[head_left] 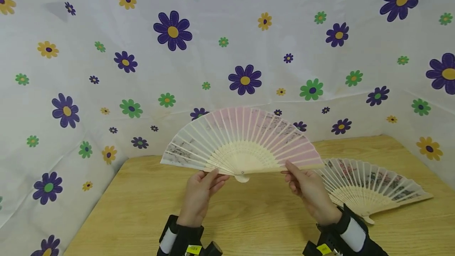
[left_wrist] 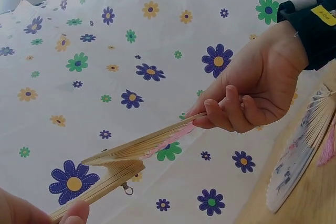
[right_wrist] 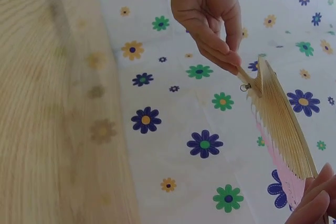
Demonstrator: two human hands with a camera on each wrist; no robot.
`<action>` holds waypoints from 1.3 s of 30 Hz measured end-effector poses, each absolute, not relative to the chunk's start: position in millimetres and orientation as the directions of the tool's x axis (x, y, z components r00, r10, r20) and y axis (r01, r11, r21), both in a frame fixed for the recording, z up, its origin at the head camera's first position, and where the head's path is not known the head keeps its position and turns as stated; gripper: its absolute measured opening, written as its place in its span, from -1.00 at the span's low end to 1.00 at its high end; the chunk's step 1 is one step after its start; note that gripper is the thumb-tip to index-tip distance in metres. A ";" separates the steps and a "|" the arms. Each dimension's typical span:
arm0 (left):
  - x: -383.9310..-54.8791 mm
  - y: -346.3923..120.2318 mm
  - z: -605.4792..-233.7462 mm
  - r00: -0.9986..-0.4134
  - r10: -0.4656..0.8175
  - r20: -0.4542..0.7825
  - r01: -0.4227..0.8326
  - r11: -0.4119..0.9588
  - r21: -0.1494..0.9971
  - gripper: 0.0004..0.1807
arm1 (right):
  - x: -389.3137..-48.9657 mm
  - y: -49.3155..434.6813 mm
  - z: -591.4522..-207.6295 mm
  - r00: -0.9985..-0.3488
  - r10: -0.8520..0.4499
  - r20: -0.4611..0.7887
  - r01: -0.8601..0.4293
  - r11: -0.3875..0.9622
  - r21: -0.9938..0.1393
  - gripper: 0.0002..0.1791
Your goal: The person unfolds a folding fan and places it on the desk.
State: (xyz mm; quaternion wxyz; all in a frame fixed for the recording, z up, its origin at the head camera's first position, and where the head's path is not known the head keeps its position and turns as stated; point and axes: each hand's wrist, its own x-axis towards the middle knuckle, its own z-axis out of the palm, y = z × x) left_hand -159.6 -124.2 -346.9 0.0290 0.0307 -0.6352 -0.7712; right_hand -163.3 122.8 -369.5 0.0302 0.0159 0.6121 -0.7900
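A pink and white folding fan (head_left: 245, 137) is spread wide in the air over the table, its ribs radiating from a pivot at the bottom middle. My left hand (head_left: 200, 194) pinches its left guard stick between thumb and fingers. The right guard is pinched by my right hand (head_left: 311, 191). Seen edge-on in the left wrist view, the fan's ribs (left_wrist: 142, 142) run between both hands, with a small metal ring (left_wrist: 127, 189) at the pivot. The right wrist view shows the pink leaf (right_wrist: 283, 166) along the ribs.
A second fan (head_left: 369, 187), pale with dark and reddish printing, lies spread on the wooden table (head_left: 142, 204) at the right, partly behind my right hand. A pink tassel (left_wrist: 328, 148) lies by it. White flower-printed cloth (head_left: 213, 19) hangs behind and along the sides.
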 end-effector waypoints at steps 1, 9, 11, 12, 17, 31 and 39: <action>-159.3 -125.8 -348.4 -0.996 -0.089 -0.016 0.001 -0.188 0.982 -0.82 | -162.5 120.8 -371.2 -0.997 -0.038 -0.065 0.072 -0.259 -0.963 -0.51; -152.0 -154.6 -378.8 -0.986 -0.120 -0.114 -0.098 -0.134 0.986 -0.83 | -154.8 98.3 -403.7 -0.966 -0.174 -0.190 0.232 -0.274 -0.933 -0.51; -148.6 -163.9 -390.7 -0.979 -0.135 -0.151 -0.135 -0.118 0.984 -0.84 | -152.7 93.2 -415.2 -0.950 -0.199 -0.241 0.287 -0.254 -0.924 -0.56; -146.5 -168.3 -396.6 -0.976 -0.139 -0.170 -0.155 -0.113 0.982 -0.85 | -151.6 90.9 -420.7 -0.940 -0.209 -0.270 0.318 -0.245 -0.916 -0.58; -137.1 -186.2 -425.2 -0.957 -0.120 -0.264 -0.254 -0.098 0.962 -0.81 | -147.8 84.2 -440.9 -0.903 -0.233 -0.362 0.411 -0.218 -0.885 -0.65; -139.1 -200.8 -442.9 -0.926 -0.065 -0.371 -0.373 0.029 0.927 -0.62 | -144.0 94.9 -445.0 -0.876 -0.293 -0.384 0.431 -0.114 -0.895 -0.57; -120.9 -238.5 -423.3 -0.951 -0.084 -0.298 -0.308 0.346 0.886 -0.65 | -134.1 157.2 -415.4 -0.834 -0.499 -0.235 0.215 0.099 -0.972 -0.56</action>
